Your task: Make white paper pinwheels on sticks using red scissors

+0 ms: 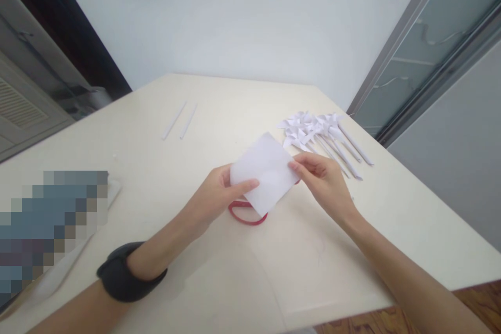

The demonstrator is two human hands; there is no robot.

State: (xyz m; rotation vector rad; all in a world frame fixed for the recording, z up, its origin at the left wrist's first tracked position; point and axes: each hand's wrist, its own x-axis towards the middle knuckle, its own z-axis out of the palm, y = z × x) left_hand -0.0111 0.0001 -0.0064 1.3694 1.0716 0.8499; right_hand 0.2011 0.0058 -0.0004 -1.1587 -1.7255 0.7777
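A square sheet of white paper [266, 169] is held up over the table, one corner pointing toward me. My left hand [223, 188] pinches its left corner, thumb on top and fingers behind. At the right corner, my right hand [319, 175] grips the sheet between thumb and forefinger. Beneath the paper lies a pair of scissors with a red handle [248, 215]; the sheet hides most of it. Beyond my right hand is a pile of white paper pinwheels [309, 128] with rolled paper sticks.
Two white paper sticks [174, 121] lie toward the back left of the white table [219, 271]. A pixelated object [50, 224] rests at the left edge. A wall [235, 21] stands behind the table, and a glass-panelled door [434, 47] is at the right.
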